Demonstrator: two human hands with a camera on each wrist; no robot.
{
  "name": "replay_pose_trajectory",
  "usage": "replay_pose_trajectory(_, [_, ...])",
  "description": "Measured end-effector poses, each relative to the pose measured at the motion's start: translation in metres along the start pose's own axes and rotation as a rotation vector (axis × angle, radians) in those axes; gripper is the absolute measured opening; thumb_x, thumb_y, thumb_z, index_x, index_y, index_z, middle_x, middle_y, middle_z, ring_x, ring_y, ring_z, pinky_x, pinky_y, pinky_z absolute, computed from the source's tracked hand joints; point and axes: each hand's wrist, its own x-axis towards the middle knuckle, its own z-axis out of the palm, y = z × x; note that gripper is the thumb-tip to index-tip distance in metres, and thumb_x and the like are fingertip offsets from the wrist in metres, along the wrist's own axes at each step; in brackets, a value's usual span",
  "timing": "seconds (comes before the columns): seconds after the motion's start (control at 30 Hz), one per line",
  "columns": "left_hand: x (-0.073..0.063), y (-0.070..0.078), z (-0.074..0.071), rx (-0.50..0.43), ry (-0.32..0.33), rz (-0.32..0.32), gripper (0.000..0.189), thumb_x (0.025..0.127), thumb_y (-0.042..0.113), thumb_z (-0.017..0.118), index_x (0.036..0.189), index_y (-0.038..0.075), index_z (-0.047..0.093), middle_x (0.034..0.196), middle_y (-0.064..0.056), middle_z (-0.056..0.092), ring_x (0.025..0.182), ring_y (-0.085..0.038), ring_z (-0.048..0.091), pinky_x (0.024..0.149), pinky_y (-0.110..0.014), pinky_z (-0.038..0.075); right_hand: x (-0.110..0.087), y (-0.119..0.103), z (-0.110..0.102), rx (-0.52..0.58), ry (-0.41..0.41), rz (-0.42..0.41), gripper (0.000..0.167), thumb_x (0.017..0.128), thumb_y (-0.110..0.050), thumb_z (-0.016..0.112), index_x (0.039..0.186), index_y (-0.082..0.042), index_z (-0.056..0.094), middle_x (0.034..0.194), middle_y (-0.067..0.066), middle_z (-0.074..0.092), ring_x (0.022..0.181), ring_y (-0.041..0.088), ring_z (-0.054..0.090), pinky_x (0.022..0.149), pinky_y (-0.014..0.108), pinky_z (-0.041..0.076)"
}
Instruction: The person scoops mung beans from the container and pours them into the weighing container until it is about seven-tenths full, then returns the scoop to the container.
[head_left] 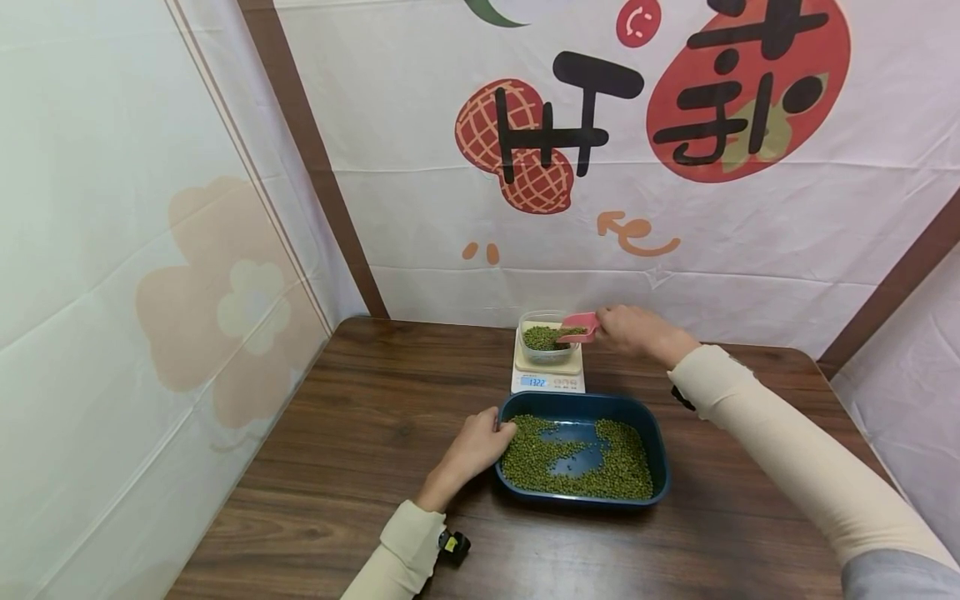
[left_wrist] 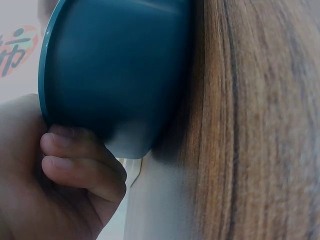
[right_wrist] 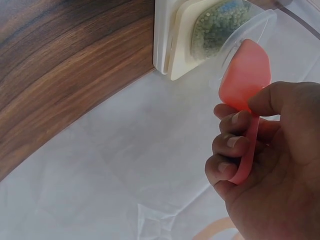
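Head view: how does the pink scoop (head_left: 582,320) lie?
— Crosswise, left of the right hand (head_left: 633,330) gripping it, tip at the clear container (head_left: 546,357); the left hand (head_left: 474,443) grips the blue tray (head_left: 585,407).

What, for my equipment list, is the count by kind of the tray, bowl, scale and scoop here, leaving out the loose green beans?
Blue tray: 1
Clear bowl: 1
Digital scale: 1
Pink scoop: 1
Total: 4
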Motion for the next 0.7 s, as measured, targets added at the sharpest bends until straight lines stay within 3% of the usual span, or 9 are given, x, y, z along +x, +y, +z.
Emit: replay_pose_trajectory(0.7, [0.0013, 0.0007, 0.0008, 0.029, 0.015, 0.008, 0.022, 0.104, 0.023, 0.055, 0.086, 0.01, 0.052, 0.07, 0.002, 0.041, 0.061, -0.015, 0.041, 0.059, -0.031, 0.037, 0.0007, 0.0002, -0.0016, -0.081, 0.043, -0.05, 0.02, 0.105, -0.018, 0.06, 0.108, 0.001, 0.066, 0.094, 0.013, 0.068, 0.078, 0.026, 0.06, 0.075, 0.045, 0.049])
